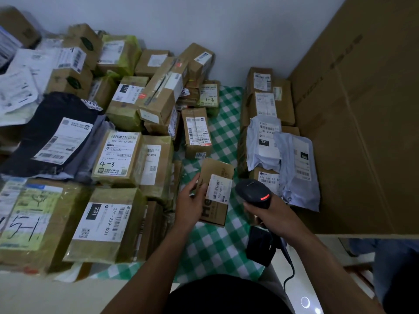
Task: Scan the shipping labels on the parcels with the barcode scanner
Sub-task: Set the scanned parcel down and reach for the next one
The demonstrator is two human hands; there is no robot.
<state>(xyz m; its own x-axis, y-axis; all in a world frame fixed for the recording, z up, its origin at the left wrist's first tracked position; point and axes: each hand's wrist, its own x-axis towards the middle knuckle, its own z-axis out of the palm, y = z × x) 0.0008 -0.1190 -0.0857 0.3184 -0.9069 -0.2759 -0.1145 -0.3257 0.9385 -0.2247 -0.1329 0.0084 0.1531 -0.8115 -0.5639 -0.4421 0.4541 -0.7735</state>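
The left hand (190, 200) grips a small cardboard parcel (216, 168) by its left side, thumb over the top face, and holds it above the green-checked counter (204, 250) near the front edge, between the big heap of parcels (118, 155) on the left and a smaller stack (265, 123) on the right. Its white shipping label (218, 189) faces up. The label's long axis runs away from the person, tipped slightly to the right, and the barcode bars sit along its left half. The right hand (274, 215) is wrapped round the handle of the black barcode scanner (252, 192), whose red light is lit. The scanner's head sits just beside the parcel's right edge, apart from it, with its nose pointing away and leftward. The label therefore lies directly left of the scanner head, and the right hand is the nearer one. Reading it probably needs the nose swung further left and down across the bars, or the parcel tilted toward it. The scanner cable (289, 270) trails back toward the person.
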